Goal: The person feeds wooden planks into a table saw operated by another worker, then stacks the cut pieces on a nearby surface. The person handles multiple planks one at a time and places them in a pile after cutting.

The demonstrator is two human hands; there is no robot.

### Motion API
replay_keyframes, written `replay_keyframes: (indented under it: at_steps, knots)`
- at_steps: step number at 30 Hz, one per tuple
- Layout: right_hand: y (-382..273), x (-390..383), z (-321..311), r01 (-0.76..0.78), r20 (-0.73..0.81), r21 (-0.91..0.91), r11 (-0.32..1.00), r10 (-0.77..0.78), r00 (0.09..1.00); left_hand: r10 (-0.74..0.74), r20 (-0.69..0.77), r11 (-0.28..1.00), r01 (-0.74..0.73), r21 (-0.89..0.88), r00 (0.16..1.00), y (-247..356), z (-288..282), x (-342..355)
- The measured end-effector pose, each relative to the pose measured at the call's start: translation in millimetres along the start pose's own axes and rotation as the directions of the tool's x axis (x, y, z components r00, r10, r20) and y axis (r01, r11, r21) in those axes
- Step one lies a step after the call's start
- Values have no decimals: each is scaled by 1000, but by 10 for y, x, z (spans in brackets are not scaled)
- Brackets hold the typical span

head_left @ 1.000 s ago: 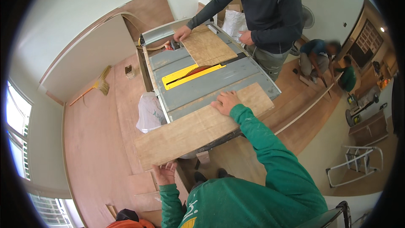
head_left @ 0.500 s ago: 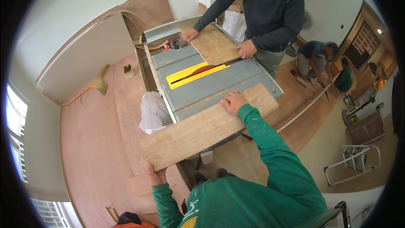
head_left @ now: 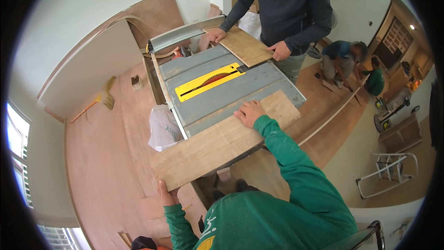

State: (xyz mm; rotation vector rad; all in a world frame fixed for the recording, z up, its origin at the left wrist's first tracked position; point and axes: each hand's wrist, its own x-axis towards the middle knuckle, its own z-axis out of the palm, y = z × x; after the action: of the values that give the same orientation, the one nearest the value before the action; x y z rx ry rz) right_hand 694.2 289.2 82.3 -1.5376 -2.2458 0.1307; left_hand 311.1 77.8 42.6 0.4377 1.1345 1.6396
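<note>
A long plywood board [head_left: 222, 144] lies across the near edge of the table saw [head_left: 199, 116], its left end sticking out past the table. My left hand [head_left: 165, 194] grips that board's near left corner from below, the fingers partly hidden. On top of the board, toward its right half, my right hand [head_left: 250, 113] holds it with bent fingers. Beyond it, the toothed saw blade [head_left: 217, 78] rises through a yellow insert plate [head_left: 189, 90]. Across the table, a co-worker in a dark top holds a second plywood panel [head_left: 245, 47] with both hands.
A broom [head_left: 105, 98] lies on the wood-panelled floor at left. Beside the saw hangs a white plastic bag [head_left: 163, 126]. Two people crouch at far right near a long thin strip [head_left: 330, 119]. A folding step stool [head_left: 388, 173] stands at right.
The co-worker's panel has moved back and right, off the blade, uncovering more of it. My hands keep their places on the board; the view has shifted slightly.
</note>
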Motion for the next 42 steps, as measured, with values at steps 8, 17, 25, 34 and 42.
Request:
replay_keyframes:
  at_steps: [8,17,25,34,42]
  knots:
    - [48,-6,0,12,2,2,1000,-12,1000,64,-50,998,-63,11,997,-54,46,-43]
    - [-51,-397,-165,-62,-509,470,880,328,795,88,-21,994,-86,73,996,-12,154,41]
    - [52,-1019,-310,-22,69,997,-78,668,741,58,22,989,-60,138,998,-45,296,465]
    - [296,-1507,-768,171,-26,982,-78,846,532,75,36,940,-83,330,997,-20,210,769]
    - [411,-2222,-726,-232,50,973,4,973,226,54,113,963,-82,256,992,-104,46,1043]
